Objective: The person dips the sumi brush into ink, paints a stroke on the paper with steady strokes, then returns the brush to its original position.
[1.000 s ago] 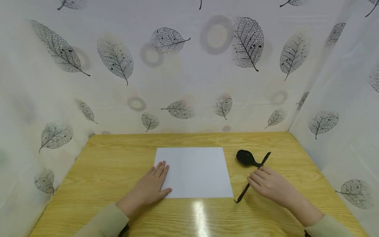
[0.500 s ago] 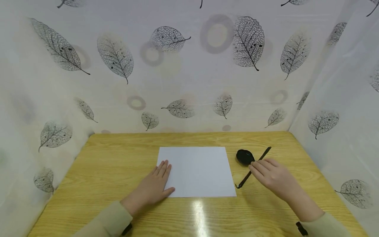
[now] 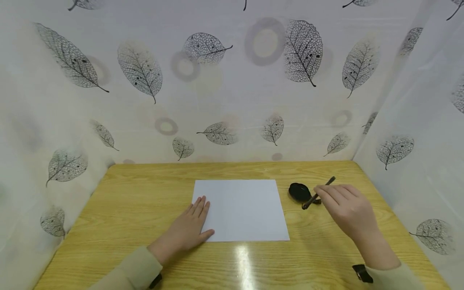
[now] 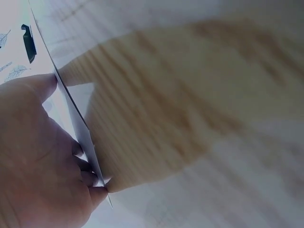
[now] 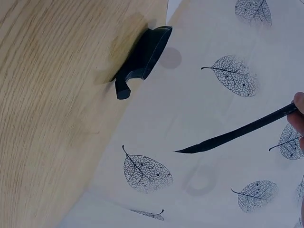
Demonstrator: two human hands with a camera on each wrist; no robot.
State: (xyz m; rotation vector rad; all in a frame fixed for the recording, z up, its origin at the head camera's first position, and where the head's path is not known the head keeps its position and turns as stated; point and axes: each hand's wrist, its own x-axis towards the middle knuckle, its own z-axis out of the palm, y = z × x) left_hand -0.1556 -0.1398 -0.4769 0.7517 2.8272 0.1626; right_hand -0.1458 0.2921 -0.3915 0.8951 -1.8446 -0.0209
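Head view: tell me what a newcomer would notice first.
The white sheet, centred on the table, the left hand across its left edge. Then, to its right, the black dish and the dark stick the right hand holds. Behind, large leaf prints dot the pale backdrop.

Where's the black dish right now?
In the head view, the black dish sits on the table, right of the white paper, its handle partly behind the brush in the right hand.

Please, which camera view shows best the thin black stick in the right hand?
The right wrist view: the stick appears largest, with its pointed tip clear, though its other end is unseen. The head view shows both ends, but smaller. I cannot find it in the left wrist view.
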